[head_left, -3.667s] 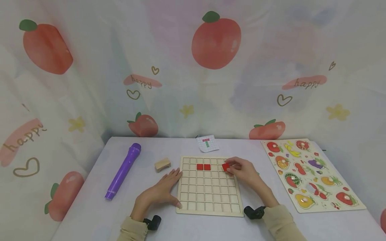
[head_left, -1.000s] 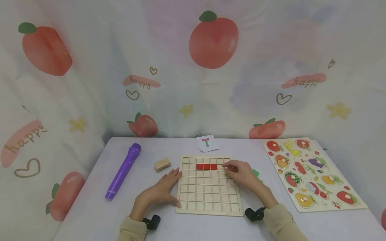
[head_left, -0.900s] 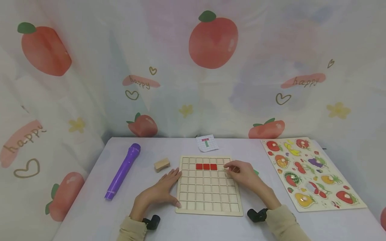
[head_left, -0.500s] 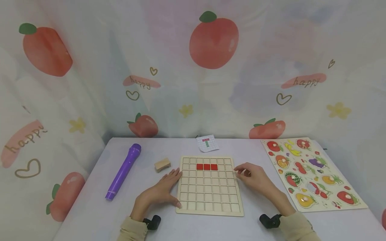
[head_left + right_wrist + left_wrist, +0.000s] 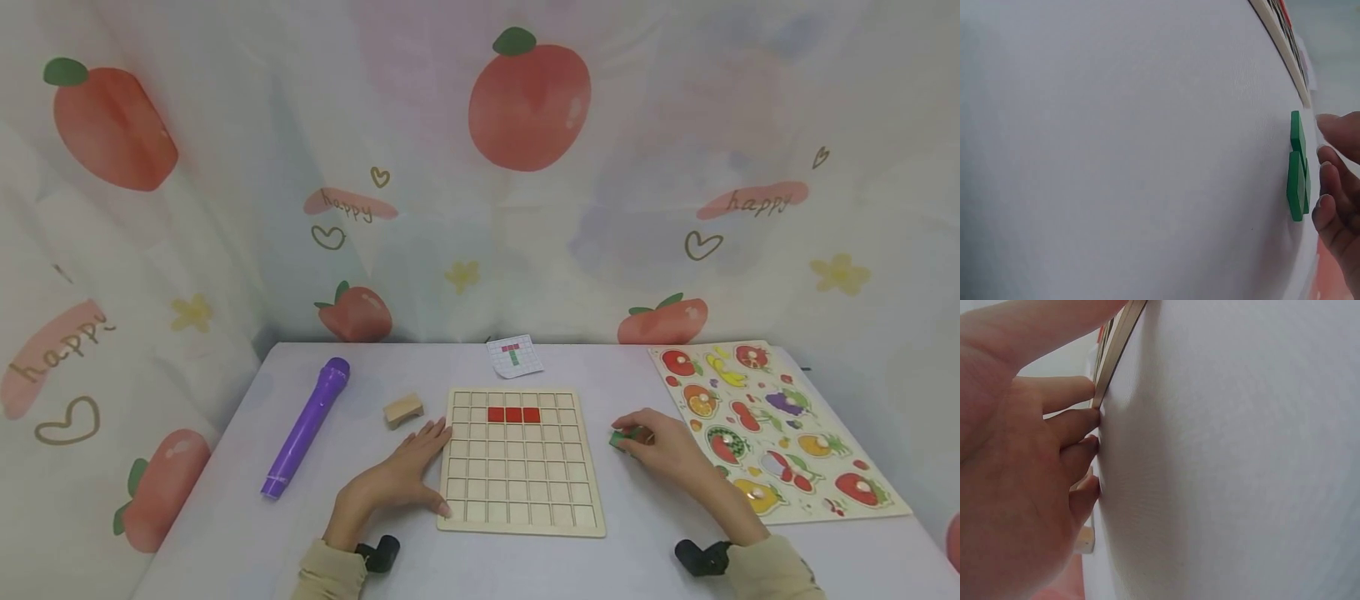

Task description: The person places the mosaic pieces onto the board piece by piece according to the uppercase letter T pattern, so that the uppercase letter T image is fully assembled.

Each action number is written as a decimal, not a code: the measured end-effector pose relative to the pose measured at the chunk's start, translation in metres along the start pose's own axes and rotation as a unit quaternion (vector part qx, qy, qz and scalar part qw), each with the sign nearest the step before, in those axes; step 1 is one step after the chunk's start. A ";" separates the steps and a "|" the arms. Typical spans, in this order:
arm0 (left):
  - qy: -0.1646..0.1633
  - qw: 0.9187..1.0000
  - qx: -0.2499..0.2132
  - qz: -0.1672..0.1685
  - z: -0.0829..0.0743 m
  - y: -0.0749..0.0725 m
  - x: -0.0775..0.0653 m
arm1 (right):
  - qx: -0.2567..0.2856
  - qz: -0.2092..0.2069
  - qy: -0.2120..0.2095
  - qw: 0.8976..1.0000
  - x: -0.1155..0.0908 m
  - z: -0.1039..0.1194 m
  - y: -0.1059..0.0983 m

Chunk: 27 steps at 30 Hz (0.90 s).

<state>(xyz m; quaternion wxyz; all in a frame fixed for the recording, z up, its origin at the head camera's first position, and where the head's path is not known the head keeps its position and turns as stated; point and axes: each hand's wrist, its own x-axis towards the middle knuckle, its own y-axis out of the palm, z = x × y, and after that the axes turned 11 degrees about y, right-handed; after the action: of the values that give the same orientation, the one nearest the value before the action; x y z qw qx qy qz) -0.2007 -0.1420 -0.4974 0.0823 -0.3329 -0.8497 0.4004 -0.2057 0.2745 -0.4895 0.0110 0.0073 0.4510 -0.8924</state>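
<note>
A square wooden grid board [image 5: 519,492] lies on the table with three red tiles [image 5: 513,415] side by side in its second row. My left hand [image 5: 401,473] is spread along the board's left edge, fingertips and thumb touching it; the left wrist view shows the fingers [image 5: 1079,425] against that edge. Right of the board, my right hand [image 5: 663,446] is over green tiles [image 5: 619,438], fingers loosely bent. Green tiles [image 5: 1296,184] lie close together on the table in the right wrist view, the fingertips just apart from them.
A paper card with a red and green T pattern [image 5: 515,357] lies behind the board. Left of it are a small wooden block [image 5: 404,411] and a purple microphone-shaped tube [image 5: 306,429]. A fruit puzzle board [image 5: 780,433] lies at the right, under the right forearm.
A third red tile, earlier pinched in my right hand, now sits in the row. That hand has moved right, off the board, to the green tiles. The left hand stays put.
</note>
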 end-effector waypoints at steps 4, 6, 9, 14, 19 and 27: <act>0.001 1.000 0.001 -0.001 0.000 0.000 0.000 | 0.003 0.010 0.001 1.000 0.001 -0.004 -0.001; 0.002 1.000 0.001 0.000 0.001 0.000 0.000 | 0.001 0.013 0.003 1.000 0.002 -0.005 -0.001; 0.004 1.000 0.000 0.001 0.000 -0.001 0.000 | -0.009 0.019 0.006 1.000 0.003 -0.006 -0.002; 0.003 1.000 -0.003 0.003 0.000 -0.002 0.000 | -0.025 0.027 0.016 0.999 0.005 -0.005 -0.001; 0.005 1.000 -0.002 0.004 0.000 -0.001 0.001 | -0.024 0.029 0.018 0.999 0.006 -0.004 0.000; 0.008 1.000 -0.001 0.002 -0.001 -0.002 0.000 | -0.005 0.023 0.012 1.000 0.007 -0.002 0.004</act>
<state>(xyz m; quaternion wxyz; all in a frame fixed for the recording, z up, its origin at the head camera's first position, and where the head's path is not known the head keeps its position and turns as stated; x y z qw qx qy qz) -0.2018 -0.1424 -0.4952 0.0881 -0.3377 -0.8490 0.3967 -0.2130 0.2735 -0.4942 0.0259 0.0286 0.4550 -0.8897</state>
